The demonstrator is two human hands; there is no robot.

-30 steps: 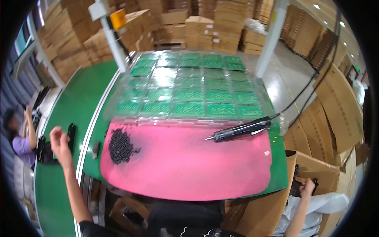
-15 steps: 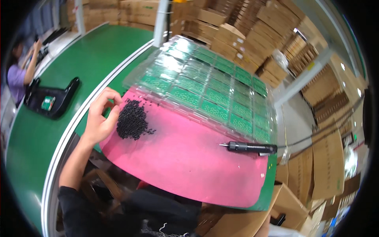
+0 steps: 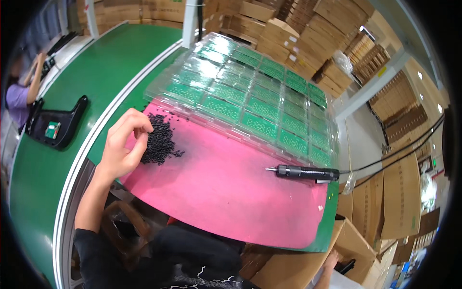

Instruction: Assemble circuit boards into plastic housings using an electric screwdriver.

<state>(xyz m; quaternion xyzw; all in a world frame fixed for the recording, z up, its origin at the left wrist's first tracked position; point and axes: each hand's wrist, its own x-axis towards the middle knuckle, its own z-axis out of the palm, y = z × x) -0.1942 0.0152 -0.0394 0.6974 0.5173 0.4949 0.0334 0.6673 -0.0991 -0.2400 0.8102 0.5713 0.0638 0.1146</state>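
Note:
My left hand (image 3: 124,147) is at the left edge of a heap of small black screws (image 3: 161,140) on a pink mat (image 3: 226,192). Its thumb and forefinger are bent together in a pinch; anything between the tips is too small to make out. At the lower right, my right hand (image 3: 331,260) is down inside an open cardboard box (image 3: 298,269), beside a black part (image 3: 346,267). Its fingers are mostly hidden, so I cannot see whether it grips that part. A black electric screwdriver (image 3: 305,173) lies on the mat's right side, bit pointing left.
Clear plastic trays of green circuit boards (image 3: 260,113) stand behind the mat. On the green conveyor (image 3: 57,178) to the left sits a black curved housing (image 3: 60,127) with a small board. Farther left works a person in purple (image 3: 18,101). Stacked cartons (image 3: 269,43) line the back.
My right hand has come into sight inside the cardboard box, where it was mostly hidden before. My left hand stays by the screws with its fingers pinched; the whole view has shifted slightly.

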